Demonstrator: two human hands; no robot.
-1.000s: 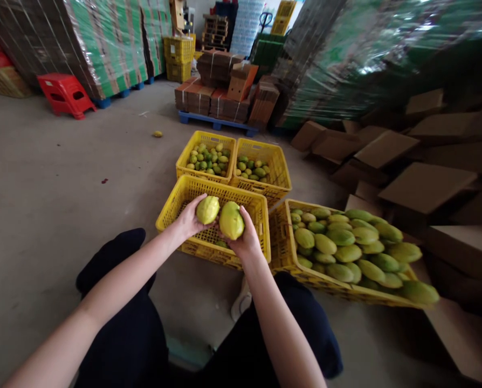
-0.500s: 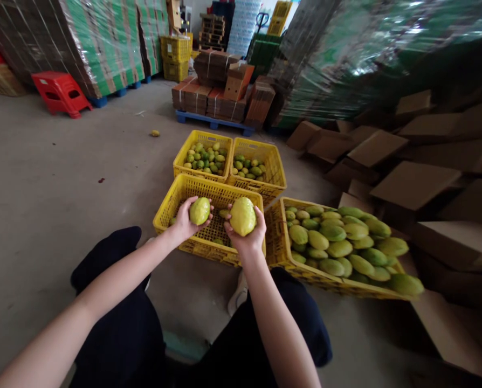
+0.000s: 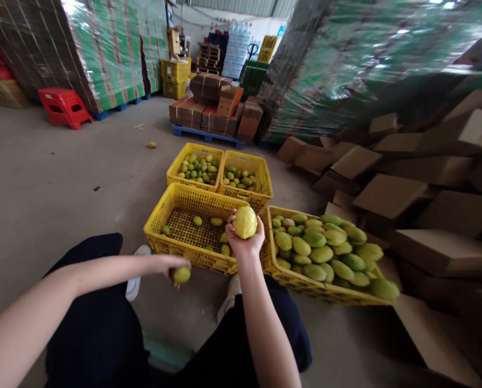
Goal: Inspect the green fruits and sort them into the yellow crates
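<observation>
My right hand (image 3: 249, 243) is closed around a yellow lemon (image 3: 245, 222), held up over the right end of the near yellow crate (image 3: 184, 253). Lower and to the left, my left hand (image 3: 170, 269) grips a smaller greenish lemon (image 3: 181, 275) outside that crate's front wall, close to my knees. Several lemons lie scattered on the slatted bottom of the near crate. Beside it on the right, a second yellow crate (image 3: 293, 284) is heaped with green-yellow lemons (image 3: 322, 254).
Behind the near crate stand two yellow crates (image 3: 172, 175) partly filled with lemons. Cardboard boxes (image 3: 390, 194) pile up on the right. Farther off are a blue pallet (image 3: 208, 136) of flattened cartons, a red stool (image 3: 65, 108) and a loose fruit (image 3: 152, 145) on the floor.
My left hand has moved down and toward me with its lemon, out from above the near crate. My right hand still holds its lemon up. The view has tilted upward slightly.
</observation>
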